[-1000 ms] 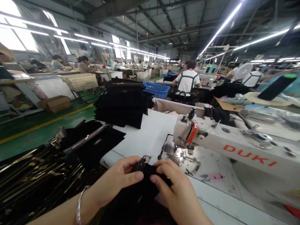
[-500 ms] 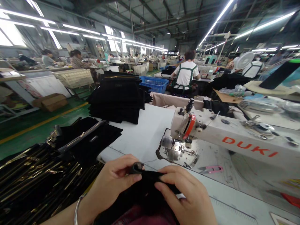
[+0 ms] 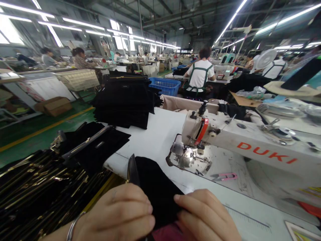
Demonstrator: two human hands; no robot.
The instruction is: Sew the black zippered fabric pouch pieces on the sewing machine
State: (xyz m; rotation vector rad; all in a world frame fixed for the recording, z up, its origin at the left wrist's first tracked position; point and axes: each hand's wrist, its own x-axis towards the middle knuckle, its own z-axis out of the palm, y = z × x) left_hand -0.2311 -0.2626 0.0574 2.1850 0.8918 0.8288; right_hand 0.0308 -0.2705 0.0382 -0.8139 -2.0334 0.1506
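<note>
Between my hands is a black fabric panel (image 3: 156,182) with a dark, shiny strip and a bit of gold zipper along its left side. My left hand (image 3: 122,211), a silver bangle on its wrist, grips the panel's zippered left side. The fingers of my right hand (image 3: 205,214) pinch its right edge. Just beyond stands a white sewing machine (image 3: 240,144) marked DUKI, and its metal needle plate (image 3: 188,159) lies ahead of the panel. The panel's lower part is hidden behind my hands.
Pink-handled thread snips (image 3: 225,176) lie beside the machine bed. Black zippered pieces (image 3: 50,190) heap up at left, with a tall stack of black panels (image 3: 125,100) behind. A blue basket (image 3: 165,86) and a seated person (image 3: 200,73) are further back.
The black panel has been opened out from a fold, its zippered end now standing up and forward. Both hands have moved lower and closer to me.
</note>
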